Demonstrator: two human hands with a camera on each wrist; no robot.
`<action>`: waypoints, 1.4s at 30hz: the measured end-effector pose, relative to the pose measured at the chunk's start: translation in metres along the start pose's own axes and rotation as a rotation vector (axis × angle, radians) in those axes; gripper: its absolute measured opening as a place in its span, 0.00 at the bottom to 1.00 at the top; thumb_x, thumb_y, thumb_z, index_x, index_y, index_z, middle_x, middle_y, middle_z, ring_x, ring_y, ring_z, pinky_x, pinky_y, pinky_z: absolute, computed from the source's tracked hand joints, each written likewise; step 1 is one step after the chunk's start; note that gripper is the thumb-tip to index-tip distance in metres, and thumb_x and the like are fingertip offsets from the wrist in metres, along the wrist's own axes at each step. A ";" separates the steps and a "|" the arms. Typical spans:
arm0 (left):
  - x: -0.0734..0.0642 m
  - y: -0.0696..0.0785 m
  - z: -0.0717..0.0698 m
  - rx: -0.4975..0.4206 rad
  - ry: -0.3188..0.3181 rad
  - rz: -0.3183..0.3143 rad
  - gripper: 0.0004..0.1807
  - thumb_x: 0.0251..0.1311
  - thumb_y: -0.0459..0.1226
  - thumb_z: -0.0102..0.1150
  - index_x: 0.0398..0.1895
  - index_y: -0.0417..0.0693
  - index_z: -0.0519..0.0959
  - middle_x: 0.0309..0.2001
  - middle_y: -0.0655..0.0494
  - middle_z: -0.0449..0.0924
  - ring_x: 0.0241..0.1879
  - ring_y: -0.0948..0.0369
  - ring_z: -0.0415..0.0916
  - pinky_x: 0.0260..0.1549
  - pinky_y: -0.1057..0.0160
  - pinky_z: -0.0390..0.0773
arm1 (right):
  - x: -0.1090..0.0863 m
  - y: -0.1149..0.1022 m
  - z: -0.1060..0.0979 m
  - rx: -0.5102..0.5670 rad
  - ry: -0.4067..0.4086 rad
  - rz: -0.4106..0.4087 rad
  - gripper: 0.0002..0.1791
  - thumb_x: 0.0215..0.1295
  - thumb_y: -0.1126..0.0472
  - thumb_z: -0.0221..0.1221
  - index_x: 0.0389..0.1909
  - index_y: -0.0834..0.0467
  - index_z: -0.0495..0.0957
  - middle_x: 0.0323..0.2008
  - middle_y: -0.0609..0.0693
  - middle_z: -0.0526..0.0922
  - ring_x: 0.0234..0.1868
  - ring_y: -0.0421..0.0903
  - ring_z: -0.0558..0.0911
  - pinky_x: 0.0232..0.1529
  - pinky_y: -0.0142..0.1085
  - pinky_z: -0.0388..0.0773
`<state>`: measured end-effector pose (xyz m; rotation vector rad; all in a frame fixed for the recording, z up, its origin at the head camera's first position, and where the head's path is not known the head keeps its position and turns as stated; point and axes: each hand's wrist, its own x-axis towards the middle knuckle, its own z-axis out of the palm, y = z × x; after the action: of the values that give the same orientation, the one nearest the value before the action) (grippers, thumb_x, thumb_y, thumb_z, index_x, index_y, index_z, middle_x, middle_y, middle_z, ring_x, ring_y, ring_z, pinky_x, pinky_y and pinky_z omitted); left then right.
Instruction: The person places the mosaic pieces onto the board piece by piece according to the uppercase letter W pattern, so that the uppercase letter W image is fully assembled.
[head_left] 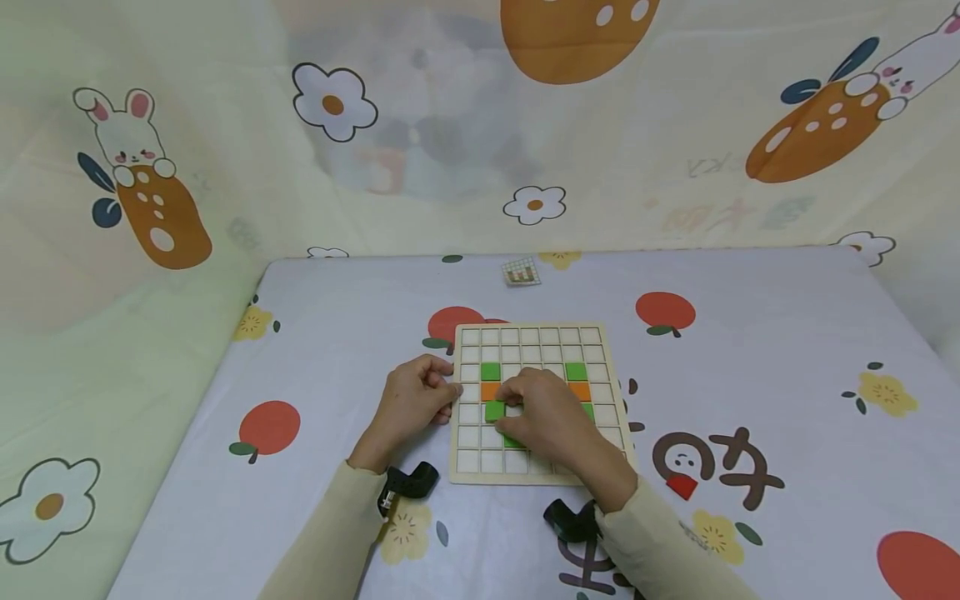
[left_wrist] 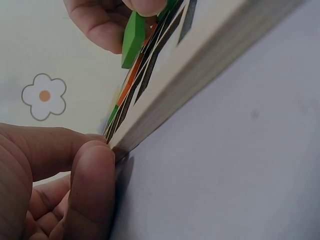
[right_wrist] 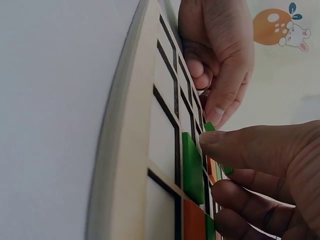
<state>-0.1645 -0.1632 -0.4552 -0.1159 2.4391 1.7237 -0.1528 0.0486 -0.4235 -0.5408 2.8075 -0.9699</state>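
Observation:
A square wooden grid board lies on the table, with green and orange square tiles in some of its cells. My right hand is over the board's middle, pinching a green tile between thumb and fingers. Seen from the left wrist, that green tile stands tilted at the board's surface. At the board's left edge, my left hand grips the rim with thumb and index finger. In the right wrist view another green tile lies in a cell beside an orange tile.
Behind the board lies a small card with a grid pattern. A small red square is on the printed tablecloth to the right of the board. A patterned cloth wall rises along the table's back edge.

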 end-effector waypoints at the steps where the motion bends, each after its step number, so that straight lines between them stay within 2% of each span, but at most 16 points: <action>1: 0.000 0.000 0.000 0.000 0.000 0.002 0.12 0.64 0.30 0.69 0.49 0.39 0.80 0.27 0.50 0.77 0.18 0.61 0.78 0.21 0.67 0.84 | 0.000 0.000 0.000 -0.007 0.000 0.001 0.13 0.53 0.64 0.78 0.40 0.59 0.90 0.36 0.46 0.84 0.40 0.45 0.77 0.45 0.40 0.79; 17: 0.000 0.002 0.000 0.000 0.001 -0.007 0.12 0.65 0.31 0.69 0.49 0.39 0.80 0.27 0.50 0.77 0.18 0.61 0.78 0.21 0.66 0.84 | 0.003 0.000 0.005 -0.070 -0.006 -0.017 0.13 0.53 0.61 0.78 0.40 0.56 0.90 0.31 0.45 0.79 0.39 0.48 0.73 0.40 0.39 0.72; 34: 0.001 0.000 0.000 0.006 0.001 -0.018 0.12 0.64 0.31 0.69 0.49 0.40 0.80 0.27 0.50 0.78 0.18 0.61 0.78 0.21 0.66 0.84 | 0.002 -0.001 0.007 -0.074 -0.005 -0.020 0.11 0.53 0.62 0.77 0.38 0.56 0.90 0.27 0.46 0.74 0.36 0.48 0.71 0.37 0.40 0.67; 42: 0.002 -0.003 0.001 0.001 0.000 -0.019 0.12 0.64 0.30 0.69 0.49 0.40 0.81 0.27 0.50 0.78 0.18 0.61 0.78 0.21 0.67 0.84 | 0.001 0.000 0.007 -0.071 -0.004 -0.017 0.14 0.53 0.61 0.78 0.41 0.57 0.90 0.26 0.47 0.73 0.36 0.48 0.70 0.37 0.40 0.66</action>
<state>-0.1658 -0.1631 -0.4582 -0.1386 2.4308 1.7151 -0.1523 0.0437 -0.4291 -0.5750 2.8471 -0.8744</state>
